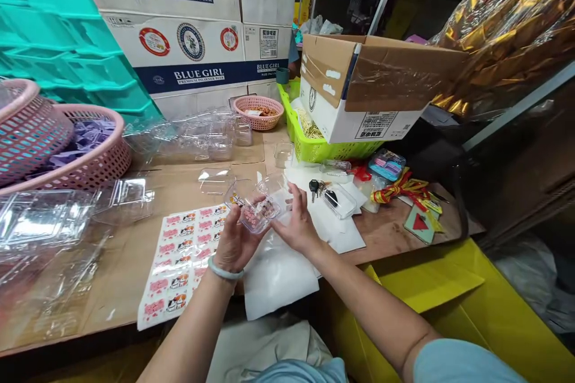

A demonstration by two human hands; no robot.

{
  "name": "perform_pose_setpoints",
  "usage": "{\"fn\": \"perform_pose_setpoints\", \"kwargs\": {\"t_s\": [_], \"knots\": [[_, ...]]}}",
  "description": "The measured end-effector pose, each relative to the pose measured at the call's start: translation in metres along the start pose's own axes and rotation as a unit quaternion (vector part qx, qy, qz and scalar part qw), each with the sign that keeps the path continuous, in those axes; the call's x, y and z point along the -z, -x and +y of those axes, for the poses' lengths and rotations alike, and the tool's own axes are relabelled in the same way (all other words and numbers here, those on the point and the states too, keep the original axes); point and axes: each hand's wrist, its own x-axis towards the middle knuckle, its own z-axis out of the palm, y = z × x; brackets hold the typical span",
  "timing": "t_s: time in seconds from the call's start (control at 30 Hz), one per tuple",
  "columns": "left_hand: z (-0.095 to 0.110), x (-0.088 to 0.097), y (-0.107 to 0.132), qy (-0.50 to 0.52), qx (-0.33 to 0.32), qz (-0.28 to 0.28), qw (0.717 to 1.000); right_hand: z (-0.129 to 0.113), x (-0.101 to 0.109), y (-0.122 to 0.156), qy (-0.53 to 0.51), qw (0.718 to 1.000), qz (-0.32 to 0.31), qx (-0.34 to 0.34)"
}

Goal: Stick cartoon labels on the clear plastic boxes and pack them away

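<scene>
Holding a clear box [260, 210] at mid-frame, your left hand [233, 242] has its grip curled round the box's near side, and your right hand [296, 227] pinches its right edge. Beneath them a sticker sheet [179, 257] and white paper [278, 278] lie on the tabletop [126, 263]. Beyond sit keys [320, 188], then a green basket [314, 146] and a pink basket [258, 112].

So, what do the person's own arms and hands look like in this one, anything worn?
No gloves: left hand and right hand are bare, forearms uncovered. A pale green bangle circles the left wrist. A light blue short sleeve shows on the right upper arm.
</scene>
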Motion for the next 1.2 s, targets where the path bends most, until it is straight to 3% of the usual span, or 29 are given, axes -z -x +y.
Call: {"fn": "perform_pose_setpoints", "kwargs": {"t_s": [0.13,0.3,0.37,0.43,0.53,0.67,0.77,0.87,0.93,1.0,1.07,1.13,1.2], "knots": [[0.003,0.008,-0.004,0.070,-0.007,0.009,0.998,-0.005,0.012,0.018,0.035,0.993,-0.096,0.053],[0.009,0.023,-0.012,0.194,-0.056,-0.006,0.979,-0.012,0.024,0.018,-0.086,0.978,-0.187,0.026],[0.012,0.029,-0.016,0.214,-0.075,-0.016,0.974,-0.013,0.020,0.003,-0.110,0.977,-0.184,0.016],[0.016,0.034,-0.019,0.229,-0.102,-0.030,0.968,-0.009,0.014,-0.024,-0.094,0.987,-0.130,0.017],[0.023,0.039,-0.016,0.233,-0.114,-0.051,0.964,0.007,0.002,-0.081,0.022,0.998,-0.060,-0.003],[0.031,0.039,-0.001,0.228,-0.113,-0.046,0.966,0.031,-0.009,-0.145,0.080,0.991,-0.103,-0.042],[0.040,0.041,0.013,0.224,-0.109,-0.034,0.968,0.034,-0.007,-0.153,0.028,0.989,-0.135,-0.047],[0.049,0.044,0.024,0.217,-0.117,-0.009,0.969,0.028,0.012,-0.131,-0.065,0.982,-0.168,-0.053],[0.053,0.044,0.027,0.215,-0.129,0.013,0.968,0.024,0.030,-0.109,-0.235,0.945,-0.203,-0.100],[0.053,0.044,0.025,0.213,-0.141,0.027,0.967,0.021,0.046,-0.087,-0.435,0.856,-0.218,-0.177],[0.050,0.042,0.022,0.210,-0.133,0.027,0.968,0.022,0.055,-0.069,-0.545,0.773,-0.201,-0.253],[0.045,0.040,0.020,0.208,-0.111,0.019,0.972,0.026,0.055,-0.056,-0.573,0.737,-0.177,-0.312],[0.042,0.036,0.019,0.204,-0.099,0.013,0.974,0.030,0.047,-0.047,-0.554,0.741,-0.168,-0.341]]}}
